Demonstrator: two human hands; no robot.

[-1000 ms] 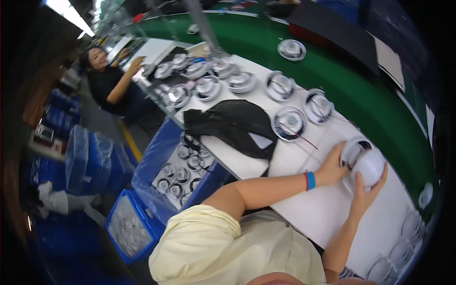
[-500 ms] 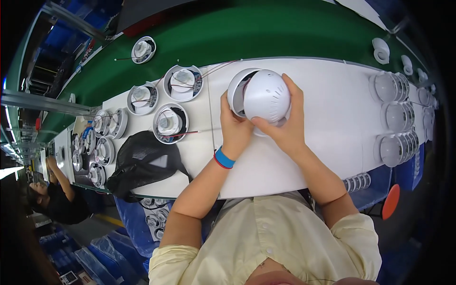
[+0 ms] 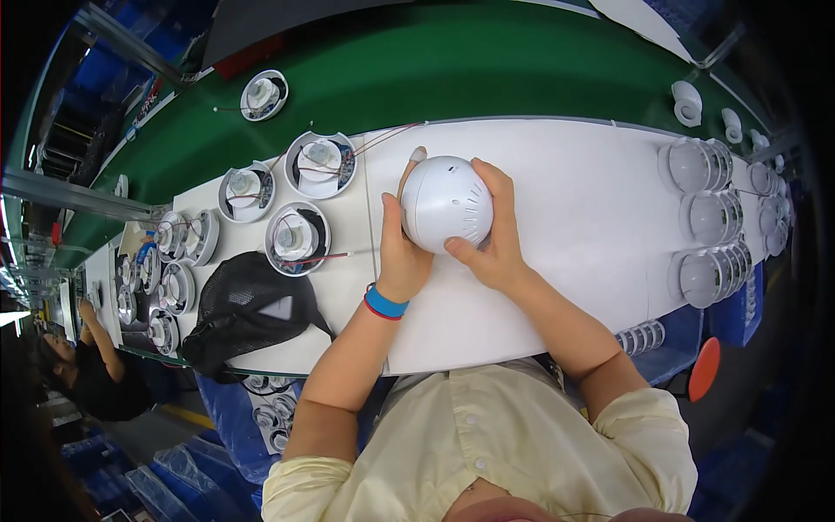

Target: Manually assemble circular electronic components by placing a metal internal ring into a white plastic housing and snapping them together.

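Over the white work surface, I hold a round white plastic housing [image 3: 445, 207] with slotted vents on its right half. A thin seam runs down it where its two half shells meet. My left hand [image 3: 405, 261] is closed round its left side, with a pale cover on one fingertip. Round the right side wraps my right hand [image 3: 500, 248], thumb pressed low on the front. The inside of the housing is hidden. Nearest to my left hand lies an open white half shell [image 3: 297, 239] with a circuit board, a round white part and a red wire.
More open shells [image 3: 322, 165] with wires sit on the left. A black mesh cloth item [image 3: 248, 304] lies near the front edge. Stacked clear domes [image 3: 700, 278] stand at the right. Beyond runs a green belt [image 3: 487, 70]. Another person [image 3: 96, 365] works at far left.
The two half shells, apart with a dark gap between them before, now meet as a ball. The view has shifted slightly, and both hands stay on the housing.
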